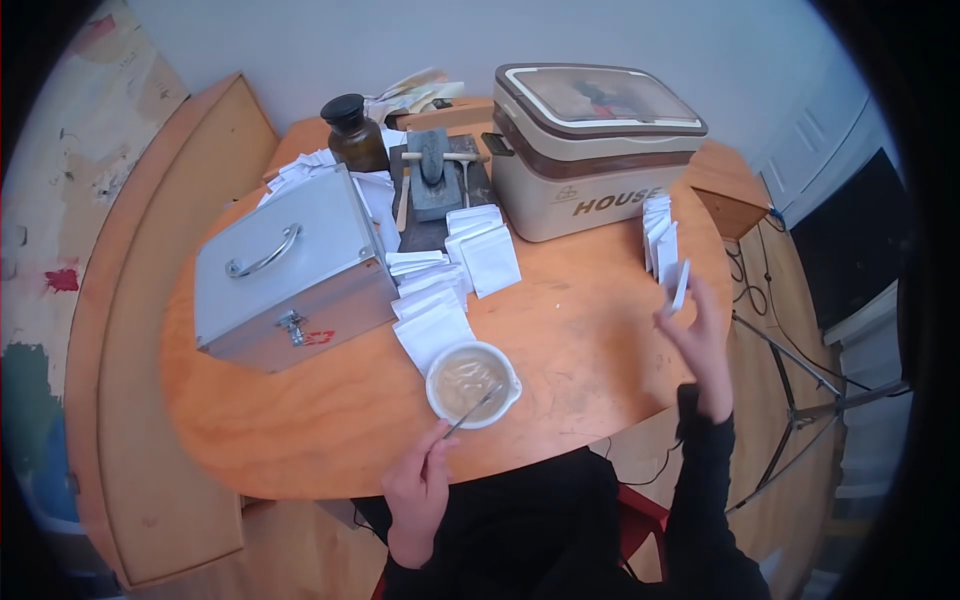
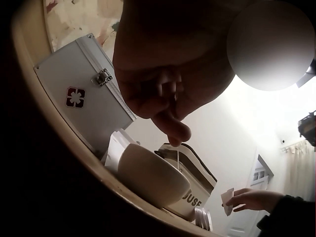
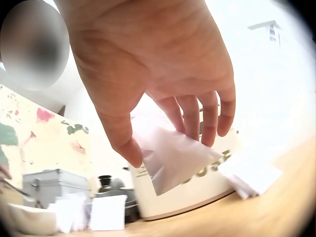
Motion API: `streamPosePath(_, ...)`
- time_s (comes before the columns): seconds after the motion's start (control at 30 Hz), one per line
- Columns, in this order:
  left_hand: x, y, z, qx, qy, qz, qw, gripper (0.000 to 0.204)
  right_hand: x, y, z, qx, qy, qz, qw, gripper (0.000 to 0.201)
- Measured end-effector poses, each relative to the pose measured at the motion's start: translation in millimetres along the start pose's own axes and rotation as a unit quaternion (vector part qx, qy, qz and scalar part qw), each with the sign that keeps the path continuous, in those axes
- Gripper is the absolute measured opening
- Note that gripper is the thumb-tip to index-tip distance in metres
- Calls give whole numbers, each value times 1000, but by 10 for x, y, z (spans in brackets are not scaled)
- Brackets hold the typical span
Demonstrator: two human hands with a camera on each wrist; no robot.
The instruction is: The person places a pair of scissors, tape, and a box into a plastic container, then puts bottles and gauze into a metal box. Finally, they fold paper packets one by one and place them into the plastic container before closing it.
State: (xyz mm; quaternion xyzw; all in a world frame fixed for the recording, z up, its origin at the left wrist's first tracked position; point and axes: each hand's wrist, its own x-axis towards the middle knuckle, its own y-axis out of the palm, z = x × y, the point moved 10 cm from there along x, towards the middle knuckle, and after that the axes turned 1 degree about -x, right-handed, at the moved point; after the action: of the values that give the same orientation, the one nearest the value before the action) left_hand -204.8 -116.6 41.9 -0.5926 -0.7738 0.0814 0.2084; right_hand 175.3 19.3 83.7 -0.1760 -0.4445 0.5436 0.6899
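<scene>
My left hand (image 1: 418,490) pinches the handle of a thin metal spoon (image 1: 470,412), whose far end lies over the white bowl (image 1: 433,400). This bowl has a small pouring lip and holds a pale brownish substance. Between the thumb and fingers of my right hand (image 1: 700,335) is a folded white paper packet (image 3: 173,160), raised above the table's right side. Just beyond that hand, a row of similar packets (image 1: 657,240) stands against the cream box. More white packets (image 1: 490,260) lie in overlapping stacks behind the bowl.
A silver metal case (image 1: 290,270) stands at the left of the wooden table (image 1: 570,350). Behind it are a brown glass jar (image 1: 357,145) and a grey stone piece (image 1: 433,180) on a dark board. The cream lidded box (image 1: 590,190) fills the back right. A tripod (image 1: 800,410) stands on the floor.
</scene>
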Motion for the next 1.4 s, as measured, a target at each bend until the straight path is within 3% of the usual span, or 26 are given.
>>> streamPosePath(0.13, -11, -49, 30, -17, -14, -12, 1000, 22, 488, 162, -1022, -51, 93, 100, 989, 66)
streamPosePath(0.23, -53, -79, 24, -14, -10, -19, 1000, 21, 632, 265, -1189, -28, 109, 57, 992, 76)
streamPosePath(0.33, -82, -114, 45, -11, -14, -29, 999, 21, 687, 195, -802, -238, -15, -42, 970, 82)
streamPosePath(0.43, -77, -133, 89, -17, -27, -31, 999, 20, 702, 214, 196, -219, -147, -100, 959, 81)
streamPosePath(0.57, -60, -109, 78, -20, -26, -26, 999, 20, 542, 998, 1063, -128, -167, 85, 974, 77)
streamPosePath(0.7, -88, -117, 89, -19, -16, -30, 999, 20, 528, 1661, 1524, -191, -139, 140, 962, 90)
streamPosePath(0.83, -133, -178, 111, -14, -13, -35, 999, 20, 620, 2016, 1505, -242, -116, 149, 952, 102)
streamPosePath(0.97, -158, -233, 150, -27, -23, -37, 999, 21, 651, 2081, 1360, -179, -50, 186, 965, 99)
streamPosePath(1.13, -119, -208, 252, -56, -58, -54, 995, 23, 484, 1674, 1234, -82, -81, 141, 983, 95)
streamPosePath(1.33, -45, -130, 264, -63, -72, -62, 993, 24, -83, 1160, 1213, 11, -137, 195, 971, 94)
streamPosePath(1.4, -28, -87, 256, -65, -76, -62, 993, 24, -267, 1090, 1208, 45, -113, 218, 968, 96)
